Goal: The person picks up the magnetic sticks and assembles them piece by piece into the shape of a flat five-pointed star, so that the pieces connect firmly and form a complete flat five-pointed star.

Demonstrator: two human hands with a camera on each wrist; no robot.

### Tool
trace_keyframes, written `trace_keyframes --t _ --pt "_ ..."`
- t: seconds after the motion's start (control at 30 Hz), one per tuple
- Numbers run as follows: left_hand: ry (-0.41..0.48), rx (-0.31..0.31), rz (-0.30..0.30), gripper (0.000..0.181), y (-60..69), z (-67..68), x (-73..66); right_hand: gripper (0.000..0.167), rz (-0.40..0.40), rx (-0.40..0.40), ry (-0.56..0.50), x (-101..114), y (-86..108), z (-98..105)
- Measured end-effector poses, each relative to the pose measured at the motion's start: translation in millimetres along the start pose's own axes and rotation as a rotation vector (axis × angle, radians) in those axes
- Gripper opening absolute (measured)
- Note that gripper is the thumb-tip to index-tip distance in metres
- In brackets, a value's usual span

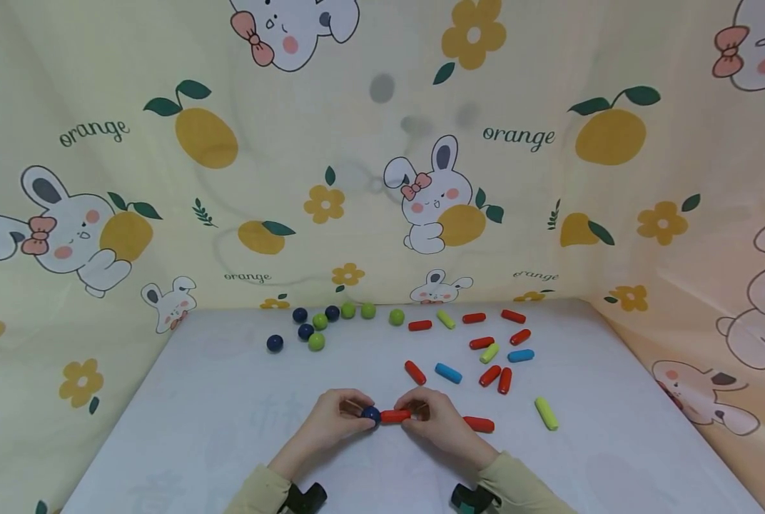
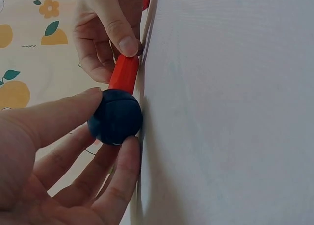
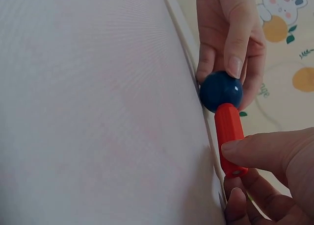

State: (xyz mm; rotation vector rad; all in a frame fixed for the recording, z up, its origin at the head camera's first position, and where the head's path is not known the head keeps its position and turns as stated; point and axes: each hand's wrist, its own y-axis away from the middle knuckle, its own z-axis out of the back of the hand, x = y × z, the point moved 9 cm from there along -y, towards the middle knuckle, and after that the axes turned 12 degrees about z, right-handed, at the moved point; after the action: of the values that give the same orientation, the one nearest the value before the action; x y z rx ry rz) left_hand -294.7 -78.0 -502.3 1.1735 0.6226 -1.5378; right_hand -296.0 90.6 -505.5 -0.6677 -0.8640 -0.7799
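**Dark Blue Ball and Red Rod Touching Between Two Hands**

A dark blue ball [image 1: 370,415] and a red rod [image 1: 394,416] are meeting near the middle of the near part of the white tabletop [image 1: 190,435], the ball pressing against the rod's left end. The left hand [image 1: 328,420] is pinching the ball between thumb and fingers; the right hand [image 1: 443,422] is gripping the rod toward its right end. Whether either piece is resting on the surface, I cannot tell.

Both are looking light, stiff and sturdy; the glossy ball is probably inviting slips and rolling, so its widest part is offering the surest hold, while the rod's flat sides are suiting a thumb-and-finger pinch.

Another red rod [image 1: 479,424] is lying just right of the right hand, a yellow-green rod [image 1: 546,414] farther right. Green balls [image 1: 316,342] are sitting far left, and a rabbit-patterned cloth [image 1: 337,143] is hanging behind.
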Motion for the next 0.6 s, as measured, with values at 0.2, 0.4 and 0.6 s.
trace_keyframes --t 0.2,0.4,0.6 --pt "-0.022 -0.01 0.025 0.027 -0.7 0.7 2.7 0.024 0.004 -0.003 0.01 -0.3 0.0 0.2" --pt "-0.034 -0.017 0.03 0.027 -0.8 1.3 2.5 0.025 -0.025 0.018 -0.024 0.7 -1.0 2.7" --pt "-0.04 -0.038 0.045 0.028 0.2 3.1 2.5 0.026 -0.011 -0.027 -0.005 8.1 -9.1 28.5"
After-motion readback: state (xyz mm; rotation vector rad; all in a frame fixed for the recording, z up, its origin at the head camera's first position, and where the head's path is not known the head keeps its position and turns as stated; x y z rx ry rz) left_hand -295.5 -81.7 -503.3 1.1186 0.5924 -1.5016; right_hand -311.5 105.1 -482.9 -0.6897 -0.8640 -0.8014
